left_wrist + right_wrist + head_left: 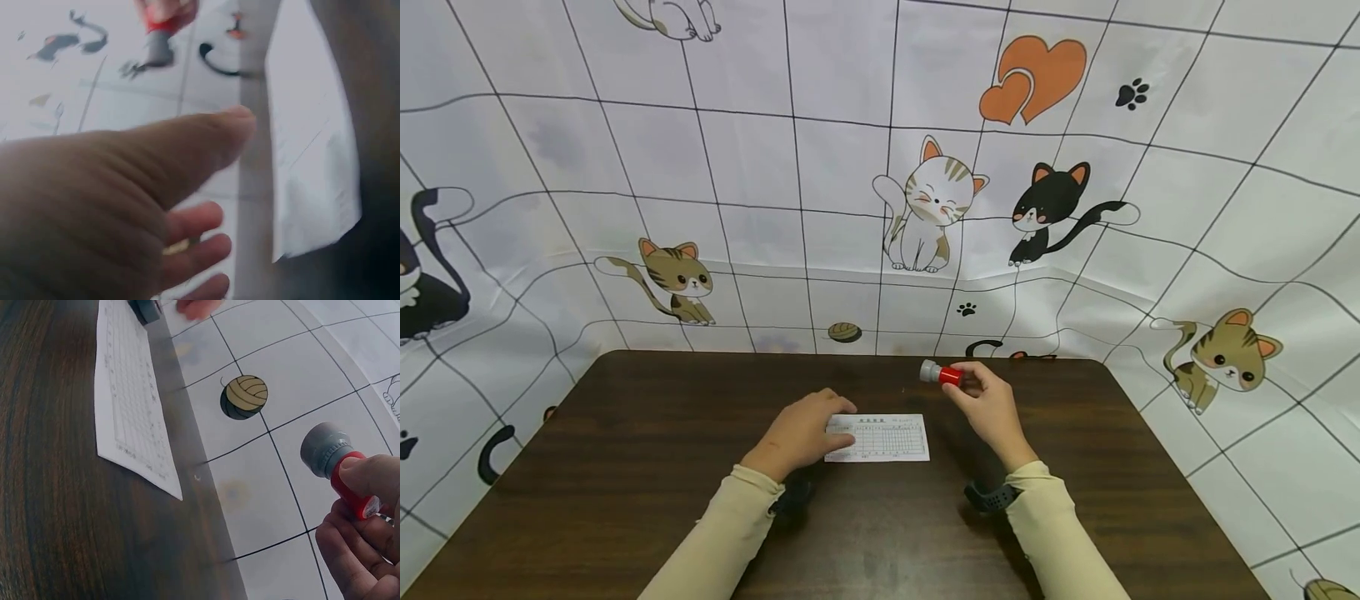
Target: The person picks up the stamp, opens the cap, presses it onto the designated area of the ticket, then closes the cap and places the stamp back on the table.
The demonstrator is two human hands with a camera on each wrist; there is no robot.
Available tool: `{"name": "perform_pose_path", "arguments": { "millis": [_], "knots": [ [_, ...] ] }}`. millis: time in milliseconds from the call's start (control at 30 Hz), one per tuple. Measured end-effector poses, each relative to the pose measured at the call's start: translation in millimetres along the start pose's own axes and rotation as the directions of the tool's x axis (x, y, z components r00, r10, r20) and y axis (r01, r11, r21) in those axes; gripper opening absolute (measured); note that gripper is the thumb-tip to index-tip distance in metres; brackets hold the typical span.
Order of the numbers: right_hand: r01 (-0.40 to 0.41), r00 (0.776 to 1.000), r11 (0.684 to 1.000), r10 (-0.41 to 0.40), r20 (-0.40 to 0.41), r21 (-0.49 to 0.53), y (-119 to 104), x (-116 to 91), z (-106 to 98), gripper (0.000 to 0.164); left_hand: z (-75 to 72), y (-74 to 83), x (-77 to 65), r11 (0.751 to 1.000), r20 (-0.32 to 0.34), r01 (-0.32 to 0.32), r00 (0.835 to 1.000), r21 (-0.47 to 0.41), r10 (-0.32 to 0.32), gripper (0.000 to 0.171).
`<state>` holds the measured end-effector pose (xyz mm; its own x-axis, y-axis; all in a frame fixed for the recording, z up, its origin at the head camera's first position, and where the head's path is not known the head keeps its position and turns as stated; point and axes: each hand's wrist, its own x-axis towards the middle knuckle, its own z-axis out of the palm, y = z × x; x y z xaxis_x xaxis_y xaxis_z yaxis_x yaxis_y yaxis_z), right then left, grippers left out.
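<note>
A small stamp [942, 373] with a red body and a wider grey end is held above the table's far part. My right hand [988, 408] pinches its red body between thumb and fingers; in the right wrist view the grey end of the stamp [325, 447] points away from the palm. A white printed form [887, 437] with a grid lies flat on the table. Over its left edge hovers my left hand [805, 433], thumb and fingers loosely spread, gripping nothing. The left wrist view shows its thumb [194, 144] apart from the form [312, 144].
The dark wooden table [625, 467] runs back to a white wall covering [737, 167] printed with cats and grid lines. Dark bands [992, 497] sit at both wrists.
</note>
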<state>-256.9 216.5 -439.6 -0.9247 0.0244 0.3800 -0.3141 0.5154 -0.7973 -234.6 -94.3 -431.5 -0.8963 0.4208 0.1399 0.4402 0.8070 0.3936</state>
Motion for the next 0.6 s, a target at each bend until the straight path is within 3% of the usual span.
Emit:
{"name": "perform_pose_path", "arguments": {
  "millis": [133,300,600],
  "knots": [
    [0.018,1.0,1.0,-0.017,-0.016,0.008,-2,1,0,0.035,12.2,5.9,-1.4,1.0,0.04,0.001,0.999,0.017,-0.002,0.046],
    [0.018,0.999,1.0,-0.018,-0.028,0.004,-3,1,-1,0.035,21.3,3.9,-1.0,1.0,0.034,-0.016,0.999,0.01,0.016,0.046],
    [0.002,0.999,1.0,-0.002,-0.033,0.01,-2,3,-1,0.035,26.0,2.3,0.4,1.0,0.028,-0.03,0.999,-0.002,0.03,0.042]
  ]
}}
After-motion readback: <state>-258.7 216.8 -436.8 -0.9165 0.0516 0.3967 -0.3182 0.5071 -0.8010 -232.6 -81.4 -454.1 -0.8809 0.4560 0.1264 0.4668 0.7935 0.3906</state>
